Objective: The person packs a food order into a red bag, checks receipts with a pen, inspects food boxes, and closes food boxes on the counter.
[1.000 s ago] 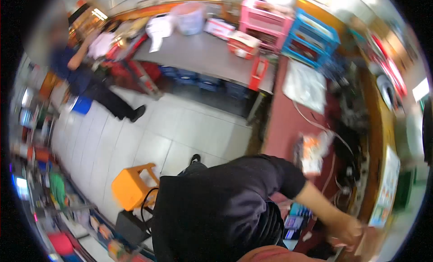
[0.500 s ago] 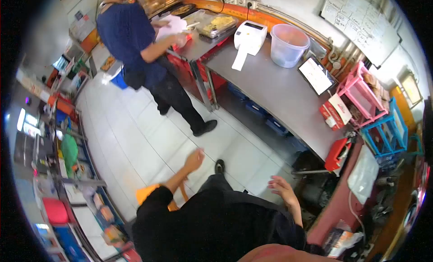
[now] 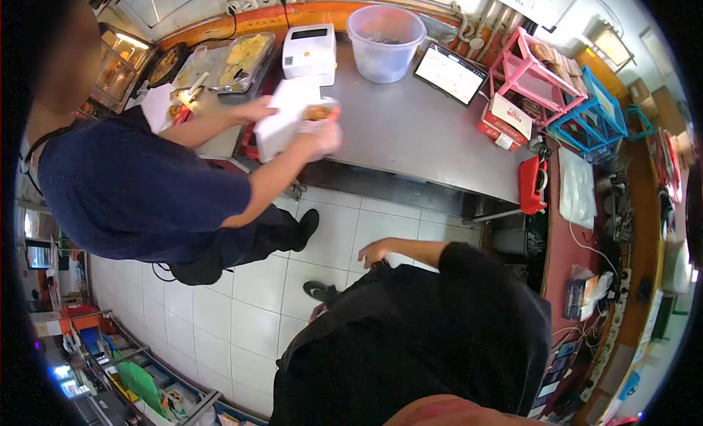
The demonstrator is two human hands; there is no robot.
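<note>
My right hand (image 3: 376, 252) hangs in front of my black shirt with loosely bent fingers, and nothing shows in it. Of my left hand (image 3: 317, 312) only a small part appears by my waist, its fingers hidden. Beyond my hands is the metal table (image 3: 439, 144). A co-worker in a dark blue shirt (image 3: 139, 184) stands at the left, holding a white paper box (image 3: 284, 118) and fried-looking food in a gloved hand (image 3: 321, 135) over the table's left end.
A white printer (image 3: 309, 54), a clear tub (image 3: 384, 49), a tablet (image 3: 449, 73) and a red-white box (image 3: 505, 122) stand on the table. Pink (image 3: 538, 78) and blue racks (image 3: 594, 115) are at the right. A red holder (image 3: 532, 184) hangs at the table's corner.
The view has turned left, and the co-worker is now much nearer, with the white box over the table. My right hand has come in toward my waist; my left has dropped mostly from sight.
</note>
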